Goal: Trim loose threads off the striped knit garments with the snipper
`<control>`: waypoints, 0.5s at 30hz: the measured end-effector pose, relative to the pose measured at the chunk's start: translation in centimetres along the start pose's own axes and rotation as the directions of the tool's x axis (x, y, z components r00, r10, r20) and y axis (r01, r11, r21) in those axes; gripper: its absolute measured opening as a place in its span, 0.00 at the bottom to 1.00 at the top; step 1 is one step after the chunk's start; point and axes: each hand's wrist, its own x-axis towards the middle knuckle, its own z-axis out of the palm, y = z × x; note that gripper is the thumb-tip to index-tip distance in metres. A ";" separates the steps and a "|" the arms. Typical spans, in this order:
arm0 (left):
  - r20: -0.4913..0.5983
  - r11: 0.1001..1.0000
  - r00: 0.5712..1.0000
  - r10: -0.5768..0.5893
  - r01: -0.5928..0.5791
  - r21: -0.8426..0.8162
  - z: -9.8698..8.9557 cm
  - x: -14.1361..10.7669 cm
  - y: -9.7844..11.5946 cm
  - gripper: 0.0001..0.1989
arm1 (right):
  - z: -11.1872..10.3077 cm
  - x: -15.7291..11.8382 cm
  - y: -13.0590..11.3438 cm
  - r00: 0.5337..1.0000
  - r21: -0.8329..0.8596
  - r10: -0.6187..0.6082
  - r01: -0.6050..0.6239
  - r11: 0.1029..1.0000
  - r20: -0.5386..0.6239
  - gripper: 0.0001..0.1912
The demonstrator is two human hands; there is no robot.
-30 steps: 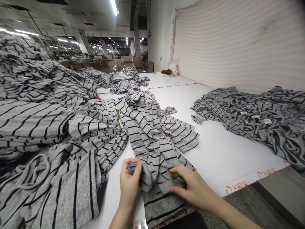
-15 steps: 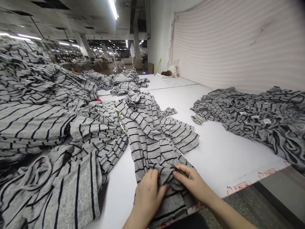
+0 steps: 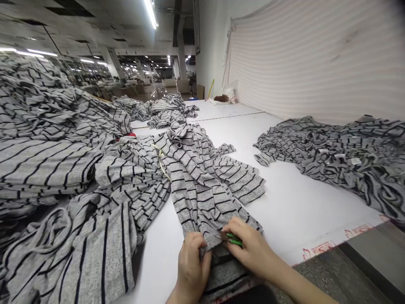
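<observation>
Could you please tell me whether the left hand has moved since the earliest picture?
Yes, the left hand has moved rightward and toward the person, so it now sits closer to the red-printed strip on the table's near edge.

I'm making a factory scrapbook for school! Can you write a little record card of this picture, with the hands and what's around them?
left hand: pinching grey striped knit fabric
right hand: holding green-handled snips against the fabric
surface: white table
around: heaped striped fabric on both sides
</observation>
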 end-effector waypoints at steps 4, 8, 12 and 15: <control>-0.021 0.999 1.000 -0.011 0.011 -0.034 -0.1 -0.2 0.1 0.10 | -0.6 -0.3 -0.5 0.999 0.031 -0.023 0.021 0.999 0.043 0.10; -0.032 1.000 0.999 -0.006 0.005 -0.027 -0.1 -0.2 0.4 0.10 | -0.5 -0.4 -0.5 1.000 -0.075 -0.010 0.011 0.997 0.006 0.10; -0.037 1.000 0.999 -0.025 0.024 -0.010 -0.2 -0.3 0.3 0.10 | 0.1 -0.4 -0.2 0.999 -0.046 0.028 -0.029 0.999 -0.017 0.12; -0.054 1.000 0.998 -0.016 0.017 0.018 -0.3 -0.4 0.2 0.10 | 0.8 -0.3 0.0 1.000 -0.061 0.012 -0.013 0.998 -0.013 0.13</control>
